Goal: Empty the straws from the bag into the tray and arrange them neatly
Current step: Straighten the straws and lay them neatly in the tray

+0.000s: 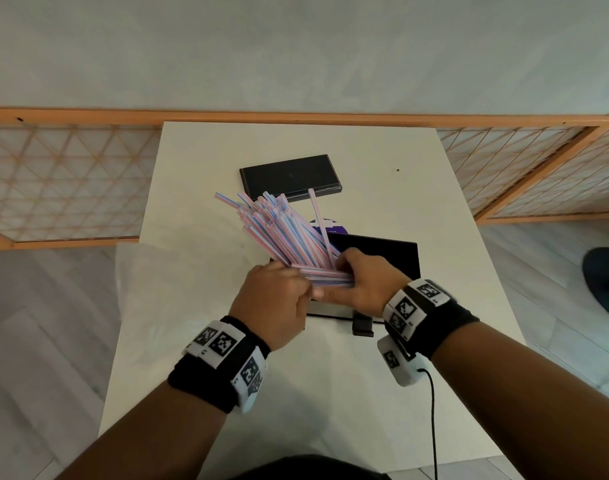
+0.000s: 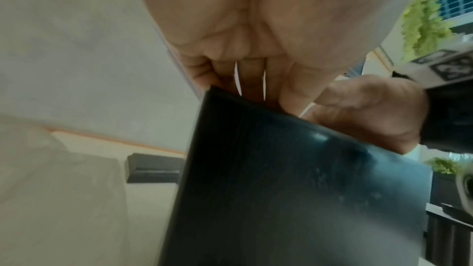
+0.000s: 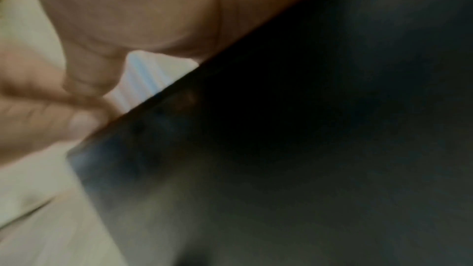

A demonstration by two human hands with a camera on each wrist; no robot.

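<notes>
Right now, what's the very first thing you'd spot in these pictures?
The big bunch of pink and blue striped straws grabs the eye first: it fans out up and to the left over the middle of the white table. The left hand and right hand both grip its lower end, just above a black tray. Another black tray lies farther back.

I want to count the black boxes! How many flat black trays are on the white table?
2. One flat black rectangular tray lies at the far side of the white table, apart from the hands. The other black tray sits nearer, partly hidden under both hands and the striped straws.
</notes>
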